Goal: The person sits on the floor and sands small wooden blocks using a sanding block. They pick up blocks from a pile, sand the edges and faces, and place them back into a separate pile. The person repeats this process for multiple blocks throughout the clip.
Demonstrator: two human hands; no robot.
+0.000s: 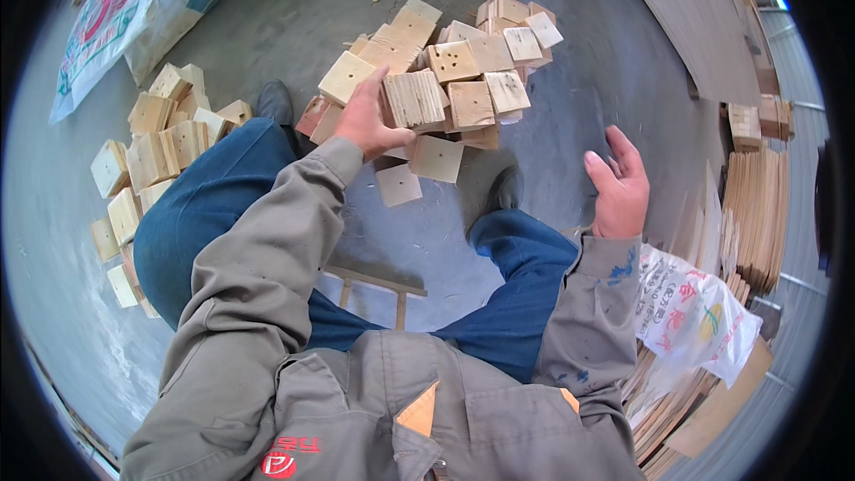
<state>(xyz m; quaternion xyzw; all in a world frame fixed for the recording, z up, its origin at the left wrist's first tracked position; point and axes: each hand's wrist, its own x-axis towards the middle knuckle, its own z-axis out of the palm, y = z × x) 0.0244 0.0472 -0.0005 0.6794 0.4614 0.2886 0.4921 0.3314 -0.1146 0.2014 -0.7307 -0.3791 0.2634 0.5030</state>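
Note:
A loose pile of square, light wooden blocks [470, 103] lies on the floor between my feet. Several have small holes in their faces. My left hand [365, 118] curves round the left side of a block with a ridged, layered face [415, 99] at the pile's near edge. Its thumb is below and its fingers are above; part of the grip is hidden behind the block. Two flat square pieces [436, 158] lie just in front of it. Off to the pile's right, my right hand [618, 185] hangs in the air, thumb and fingers apart, holding nothing.
More wooden blocks [169, 150] are heaped beside my left leg. Stacked thin boards [753, 214] and a white printed plastic bag [690, 312] stand on the right. Large sheets [690, 18] lean at the far right. A wooden frame piece [374, 281] lies beneath me.

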